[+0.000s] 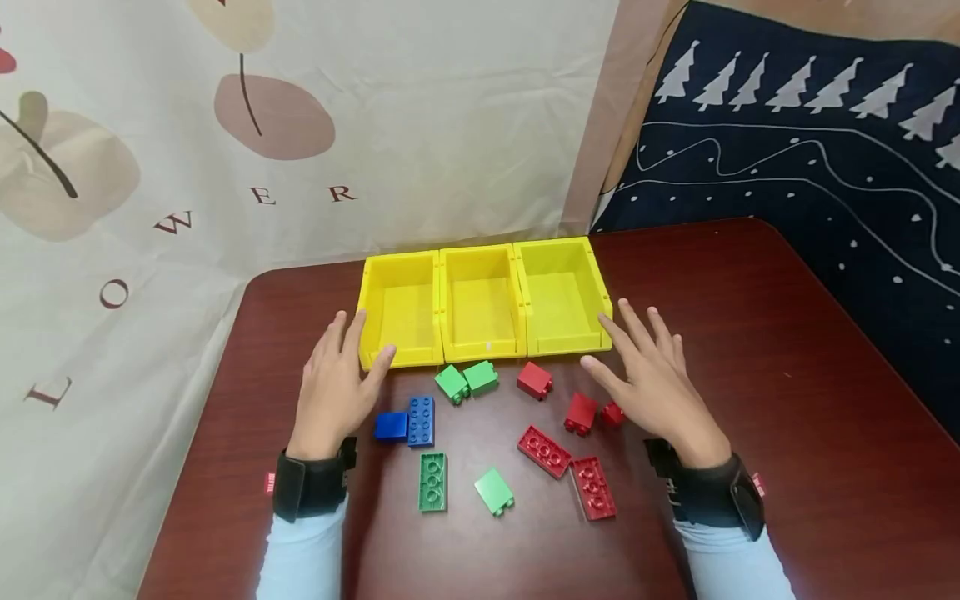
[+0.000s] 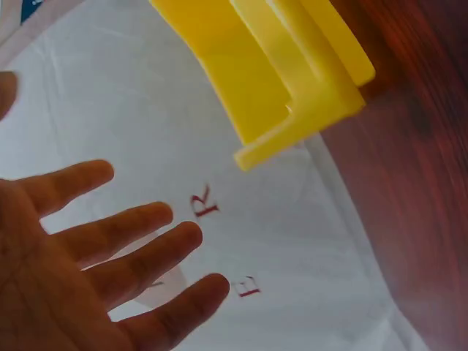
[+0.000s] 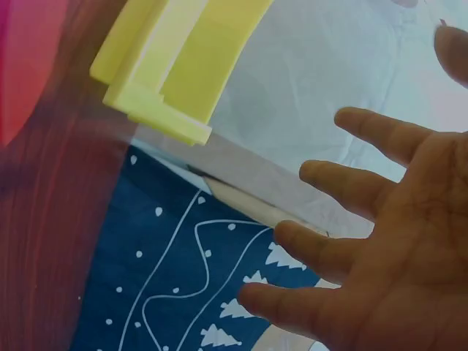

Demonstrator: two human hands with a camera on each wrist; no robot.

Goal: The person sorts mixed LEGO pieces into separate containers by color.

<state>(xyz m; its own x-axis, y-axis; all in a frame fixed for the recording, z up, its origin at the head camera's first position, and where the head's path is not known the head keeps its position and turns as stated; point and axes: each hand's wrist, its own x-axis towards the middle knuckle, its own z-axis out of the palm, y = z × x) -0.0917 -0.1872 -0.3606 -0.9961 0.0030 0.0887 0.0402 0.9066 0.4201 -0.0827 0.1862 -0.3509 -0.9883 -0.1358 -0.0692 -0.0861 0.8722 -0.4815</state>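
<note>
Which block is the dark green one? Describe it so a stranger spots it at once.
On the brown table, start at the three yellow bins. Nearer the person, past the two blue blocks by the left hand, lies the dark green block. Unlike the light green block to its right, it is darker and shows its hollow underside.

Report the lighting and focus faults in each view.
Head: mostly sharp, pale sheen on the table, soft shadow beside the left sleeve; left wrist: hazy, the left hand dim against the pale cloth; right wrist: the right hand similarly dim, a red shape at left blurred.
</note>
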